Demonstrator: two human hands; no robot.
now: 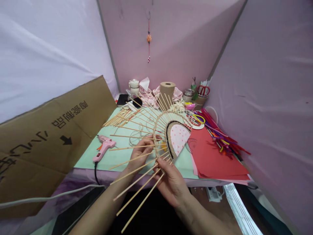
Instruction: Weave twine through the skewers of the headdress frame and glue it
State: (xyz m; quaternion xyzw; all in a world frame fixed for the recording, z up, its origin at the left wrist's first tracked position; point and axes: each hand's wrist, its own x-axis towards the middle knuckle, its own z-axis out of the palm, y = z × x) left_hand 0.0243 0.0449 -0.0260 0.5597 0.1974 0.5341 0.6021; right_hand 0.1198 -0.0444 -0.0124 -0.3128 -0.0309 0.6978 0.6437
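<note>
Both hands hold a fan-shaped craft piece with a half-round centre of pink dotted fabric [179, 137], edged in brown and black. Thin wooden sticks [132, 160] radiate from it, and a twine band [156, 127] weaves across them in an arc. My left hand [141, 151] is behind the sticks, its fingers closed on the band's left side. At the lower end of the arc, my right hand [170, 179] pinches the twine and sticks between thumb and fingers. Some left-hand fingers are hidden behind the sticks.
A pink glue gun [105, 147] lies at the left beside a large cardboard sheet [61, 130]. Loose sticks [122, 117] and a twine roll [167, 88] are farther back. Red sheets [215, 156], pipe cleaners [220, 133] and scissors [199, 119] occupy the right.
</note>
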